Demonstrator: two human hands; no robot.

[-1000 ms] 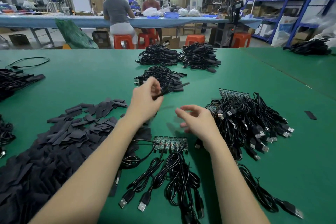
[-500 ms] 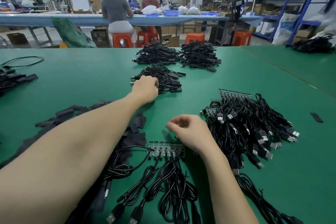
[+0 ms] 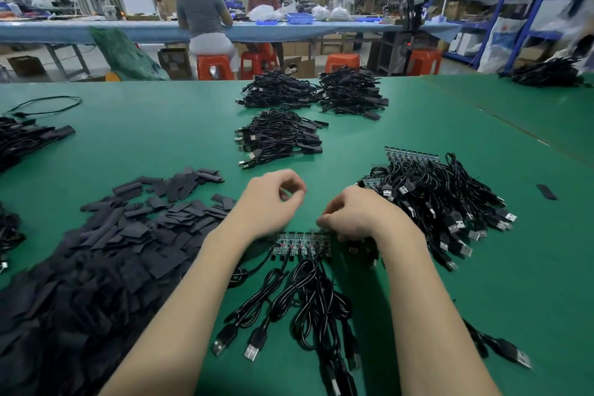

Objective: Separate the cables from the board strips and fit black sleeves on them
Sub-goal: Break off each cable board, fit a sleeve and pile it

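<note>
The left hand point(image 3: 270, 199), which half a second ago was stretched out to the nearest sleeved-cable pile point(image 3: 281, 138), is now being held back just above the board strip point(image 3: 302, 244), beside the right hand point(image 3: 356, 215). Its fingers are being kept loosely curled, thumb and forefinger nearly meeting, with nothing seen between them. The right hand is being lowered onto the strip's right end, where before it was hovering above it; its fingers are curled down at the strip, but whether the strip is being pinched cannot be told, as the fingertips are blurred. The strip is lying on the green table point(image 3: 160, 138) between the forearms, with its black cables point(image 3: 308, 292) trailing toward the viewer. Three piles of sleeved cables are being counted ahead, one heap of unprocessed cables point(image 3: 443, 202) at the right, and one broad spread of black sleeves point(image 3: 106, 251) at the left.
</note>
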